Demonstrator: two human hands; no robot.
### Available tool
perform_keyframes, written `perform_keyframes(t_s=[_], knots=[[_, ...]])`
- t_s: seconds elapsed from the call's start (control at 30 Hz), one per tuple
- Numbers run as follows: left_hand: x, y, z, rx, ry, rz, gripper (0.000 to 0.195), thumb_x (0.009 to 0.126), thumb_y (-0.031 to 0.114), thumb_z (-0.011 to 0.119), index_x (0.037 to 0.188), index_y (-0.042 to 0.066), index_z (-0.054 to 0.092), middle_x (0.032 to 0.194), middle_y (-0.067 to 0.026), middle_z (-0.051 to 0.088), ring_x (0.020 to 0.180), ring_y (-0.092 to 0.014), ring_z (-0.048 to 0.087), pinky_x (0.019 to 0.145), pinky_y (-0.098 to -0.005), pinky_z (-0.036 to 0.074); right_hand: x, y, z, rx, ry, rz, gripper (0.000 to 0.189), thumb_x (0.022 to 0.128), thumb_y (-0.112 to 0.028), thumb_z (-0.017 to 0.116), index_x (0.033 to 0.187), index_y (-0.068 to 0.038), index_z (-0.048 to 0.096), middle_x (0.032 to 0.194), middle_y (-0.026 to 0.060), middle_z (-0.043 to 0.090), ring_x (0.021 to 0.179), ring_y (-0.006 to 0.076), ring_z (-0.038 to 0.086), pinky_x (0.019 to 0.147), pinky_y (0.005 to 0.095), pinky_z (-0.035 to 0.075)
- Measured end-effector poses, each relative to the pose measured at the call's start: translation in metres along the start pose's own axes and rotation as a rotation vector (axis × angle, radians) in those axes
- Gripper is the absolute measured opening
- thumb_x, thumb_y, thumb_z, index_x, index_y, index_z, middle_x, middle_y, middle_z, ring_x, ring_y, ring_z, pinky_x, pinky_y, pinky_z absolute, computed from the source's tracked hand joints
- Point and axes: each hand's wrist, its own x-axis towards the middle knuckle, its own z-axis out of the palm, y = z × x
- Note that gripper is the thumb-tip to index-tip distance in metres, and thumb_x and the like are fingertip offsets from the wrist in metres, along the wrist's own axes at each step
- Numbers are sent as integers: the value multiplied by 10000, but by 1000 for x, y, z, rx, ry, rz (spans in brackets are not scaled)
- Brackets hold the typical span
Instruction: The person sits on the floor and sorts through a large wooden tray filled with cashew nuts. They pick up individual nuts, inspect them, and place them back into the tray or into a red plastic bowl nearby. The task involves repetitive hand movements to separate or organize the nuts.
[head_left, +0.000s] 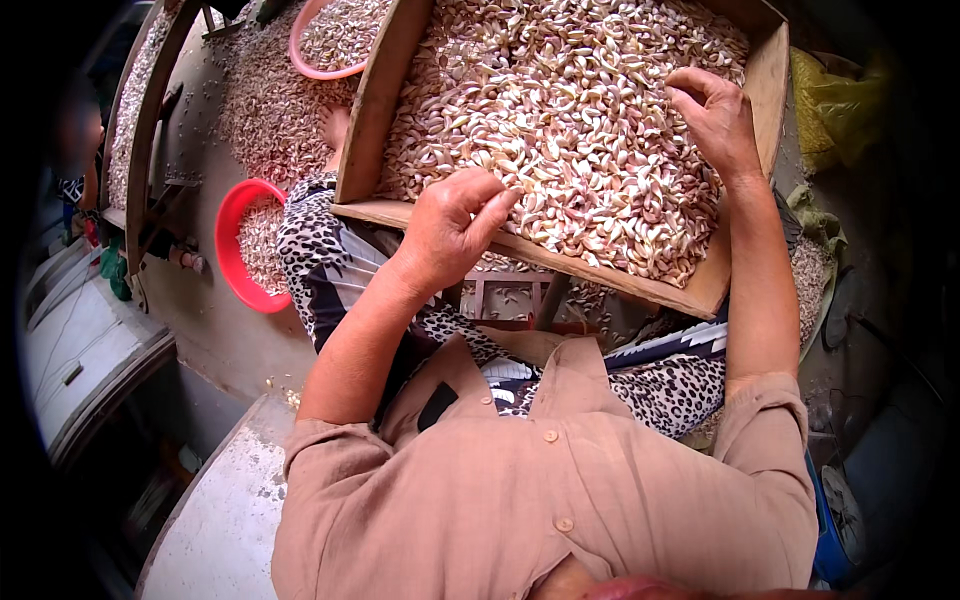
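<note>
A wooden tray (765, 90) stands before me, its bottom covered with loose garlic cloves (555, 150). My left hand (461, 217) is over the near rim at the left, fingers curled and thumb tip close to the cloves. At the tray's right side, my right hand (712, 116) hovers over or touches the cloves, with thumb and forefinger tips close together. Whether either hand pinches a clove is hidden.
A red basin (225, 247) of cloves sits on the floor at left, near a pink basin (296, 37) and a clove heap (262, 97). A second wooden tray (139, 142) is farther left, beside a person (90, 165). Yellow sacking (832, 105) lies right.
</note>
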Motion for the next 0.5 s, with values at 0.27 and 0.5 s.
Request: perform_keyframes(t_s=[0.27, 0.5], knots=[[24, -21, -15, 36, 248, -134, 137, 979, 104, 651, 949, -29, 639, 784, -86, 599, 705, -143, 557, 656, -308, 469, -1, -2, 10, -12, -35, -54, 207, 856, -97, 643, 1011, -20, 757, 975, 129, 772, 898, 224, 746, 844, 332, 565], [39, -46, -36, 339, 300, -211, 216, 927, 166, 668, 1077, 11, 670, 1022, -142, 673, 789, -218, 659, 743, -341, 544, -2, -1, 13, -15, -34, -20, 193, 851, -80, 658, 1008, -24, 757, 973, 130, 767, 894, 218, 743, 840, 332, 563]])
